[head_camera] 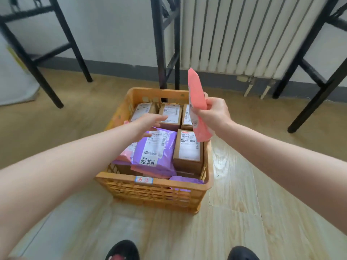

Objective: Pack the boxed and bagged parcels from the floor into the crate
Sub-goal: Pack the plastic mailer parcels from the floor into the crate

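An orange plastic crate [150,186] stands on the floor in front of me. Inside it lie several brown cardboard boxes [188,149] with white labels, a purple bagged parcel [155,156] on top, and pink bags underneath at the left. My right hand [214,111] grips a flat pink bagged parcel [197,98], held upright over the crate's right rim. My left hand [150,122] hovers over the crate's middle with fingers spread, above the purple bag, holding nothing.
Black metal furniture legs [165,53] stand just behind the crate, with more at the left and right. A white radiator [244,34] hangs on the back wall. My two dark shoes [122,250] are at the bottom edge. A white bag [15,79] leans at far left.
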Available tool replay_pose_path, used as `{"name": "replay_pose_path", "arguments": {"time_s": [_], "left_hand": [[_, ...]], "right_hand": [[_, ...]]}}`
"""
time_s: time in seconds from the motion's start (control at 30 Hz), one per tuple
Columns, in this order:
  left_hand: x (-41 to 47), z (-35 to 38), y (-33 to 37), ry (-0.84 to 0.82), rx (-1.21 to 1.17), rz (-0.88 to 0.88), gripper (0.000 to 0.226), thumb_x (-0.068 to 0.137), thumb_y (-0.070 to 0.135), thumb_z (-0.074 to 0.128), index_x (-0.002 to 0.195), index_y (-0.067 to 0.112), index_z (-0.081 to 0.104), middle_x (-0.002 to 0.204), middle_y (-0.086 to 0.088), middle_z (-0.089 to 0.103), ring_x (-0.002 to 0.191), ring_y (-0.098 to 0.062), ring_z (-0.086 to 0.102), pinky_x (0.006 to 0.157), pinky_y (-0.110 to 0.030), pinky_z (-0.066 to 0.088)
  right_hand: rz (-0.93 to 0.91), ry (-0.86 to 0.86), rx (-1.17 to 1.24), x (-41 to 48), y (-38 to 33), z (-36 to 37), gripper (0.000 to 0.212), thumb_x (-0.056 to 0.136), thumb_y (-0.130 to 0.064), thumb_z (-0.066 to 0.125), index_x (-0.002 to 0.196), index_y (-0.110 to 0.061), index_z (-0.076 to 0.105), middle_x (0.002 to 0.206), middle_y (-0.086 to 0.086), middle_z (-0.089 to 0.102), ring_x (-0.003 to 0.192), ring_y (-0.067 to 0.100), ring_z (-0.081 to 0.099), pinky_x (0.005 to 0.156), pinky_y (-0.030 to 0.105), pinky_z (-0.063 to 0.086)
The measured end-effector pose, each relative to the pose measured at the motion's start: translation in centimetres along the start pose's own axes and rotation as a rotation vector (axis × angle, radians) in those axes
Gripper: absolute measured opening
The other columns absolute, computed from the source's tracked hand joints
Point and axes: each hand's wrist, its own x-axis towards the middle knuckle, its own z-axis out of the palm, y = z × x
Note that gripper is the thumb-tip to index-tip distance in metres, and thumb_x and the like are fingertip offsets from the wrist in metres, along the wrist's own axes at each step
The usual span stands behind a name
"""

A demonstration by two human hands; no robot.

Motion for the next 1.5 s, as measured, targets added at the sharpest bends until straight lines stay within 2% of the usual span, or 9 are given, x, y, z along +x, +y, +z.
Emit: {"name": "replay_pose_path", "arguments": {"time_s": [0.17,0.3,0.43,0.57,0.83,0.97,1.13,1.33,1.5], "left_hand": [[-0.7,-3.8,-2.7,-0.001,-0.186,-0.041,0.034,0.085,0.051,0.058,0.099,0.021,0.060,0.090,-0.006,0.062,0.083,-0.021,0.058,0.075,-0.033,0.042],[-0.6,-6.4,-4.4,0.112,-0.192,-0.054,0.031,0.084,0.033,0.064,0.110,0.016,0.059,0.093,-0.008,0.063,0.083,-0.024,0.059,0.070,-0.031,0.045],[0.4,-7.9,-5.8,0.274,-0.038,-0.066,0.046,0.082,-0.005,0.056,0.125,0.008,0.048,0.115,-0.015,0.059,0.105,-0.031,0.060,0.083,-0.040,0.052],[2.2,-8.3,-7.0,0.355,0.262,-0.024,0.047,0.080,-0.004,0.056,0.124,0.009,0.049,0.121,-0.015,0.057,0.114,-0.031,0.056,0.095,-0.037,0.048],[5.1,-8.7,-10.3,0.450,0.566,0.162,0.037,0.077,0.001,0.054,0.113,0.010,0.049,0.102,-0.015,0.064,0.097,-0.034,0.059,0.081,-0.036,0.048],[5.6,-8.1,-11.3,0.355,1.023,0.413,0.061,0.084,0.002,0.052,0.141,0.005,0.029,0.143,-0.021,0.034,0.133,-0.039,0.034,0.106,-0.041,0.033],[5.9,-6.8,-12.6,0.001,1.372,0.540,0.067,0.099,0.042,0.030,0.153,0.021,-0.003,0.159,-0.012,-0.014,0.146,-0.027,-0.017,0.118,-0.039,-0.003],[7.1,-6.5,-12.9,-0.022,1.326,0.386,0.072,0.087,0.070,0.026,0.145,0.049,-0.013,0.155,-0.005,-0.029,0.138,-0.036,-0.033,0.114,-0.047,-0.014],[7.6,-5.4,-14.1,-0.024,1.138,0.236,0.080,0.085,0.060,0.039,0.138,0.058,-0.020,0.149,-0.002,-0.042,0.134,-0.038,-0.040,0.114,-0.052,-0.013]], "right_hand": [[-0.059,-0.173,0.187,-0.4,-2.4,6.2,0.016,0.082,-0.016,0.072,0.097,-0.019,0.066,0.084,-0.010,0.067,0.075,0.003,0.066,0.058,0.016,0.053],[0.090,-0.217,0.283,-0.4,-1.2,9.8,0.009,0.081,-0.012,0.073,0.082,-0.016,0.065,0.075,-0.004,0.067,0.054,0.003,0.064,0.043,0.013,0.045],[0.256,-0.209,0.157,0.4,1.2,12.1,0.024,0.077,-0.015,0.076,0.094,-0.012,0.060,0.096,0.009,0.068,0.083,0.024,0.068,0.066,0.035,0.057],[0.336,-0.187,0.023,0.9,3.6,13.8,0.060,0.072,-0.014,0.078,0.119,-0.006,0.042,0.109,0.013,0.059,0.095,0.029,0.064,0.076,0.048,0.057],[0.189,-0.248,-0.271,2.3,7.3,16.8,0.055,0.075,-0.011,0.069,0.121,-0.007,0.039,0.101,0.018,0.066,0.103,0.030,0.058,0.094,0.046,0.046],[0.121,-0.296,-0.510,1.4,7.9,18.3,0.051,0.083,-0.031,0.060,0.124,-0.007,0.042,0.116,0.018,0.060,0.108,0.033,0.054,0.087,0.037,0.045],[-0.206,-0.281,-0.913,-0.2,8.4,19.2,0.074,0.096,-0.048,0.030,0.150,-0.006,0.001,0.155,0.019,0.010,0.142,0.035,0.013,0.112,0.052,0.017],[-0.379,-0.536,-0.894,0.5,8.3,19.1,0.069,0.098,-0.042,0.025,0.151,-0.011,-0.007,0.157,0.018,-0.015,0.145,0.032,-0.018,0.117,0.053,0.000],[-0.303,-0.585,-0.831,0.9,9.1,20.0,0.079,0.094,-0.060,0.021,0.150,-0.017,-0.014,0.156,0.016,-0.023,0.142,0.037,-0.024,0.115,0.058,0.001]]}}
